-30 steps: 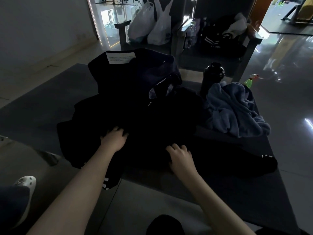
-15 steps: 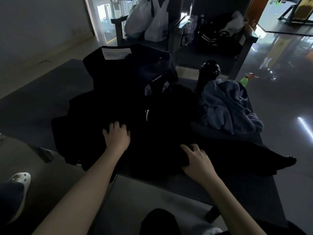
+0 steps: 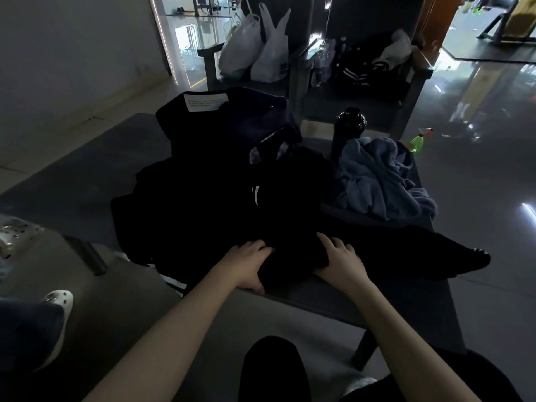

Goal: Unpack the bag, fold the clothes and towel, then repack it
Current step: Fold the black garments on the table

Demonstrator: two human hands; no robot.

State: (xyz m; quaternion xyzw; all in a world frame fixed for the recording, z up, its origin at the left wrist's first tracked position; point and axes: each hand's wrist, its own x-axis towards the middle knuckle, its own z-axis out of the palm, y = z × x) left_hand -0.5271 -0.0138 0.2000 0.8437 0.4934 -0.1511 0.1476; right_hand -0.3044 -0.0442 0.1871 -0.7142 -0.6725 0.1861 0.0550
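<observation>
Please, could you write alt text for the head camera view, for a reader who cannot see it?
Two bare hands are on a black garment on a grey table: the left hand grips its folded edge and the right hand rests on it. Behind lie a dark bag, a black bottle and a crumpled blue towel.
</observation>
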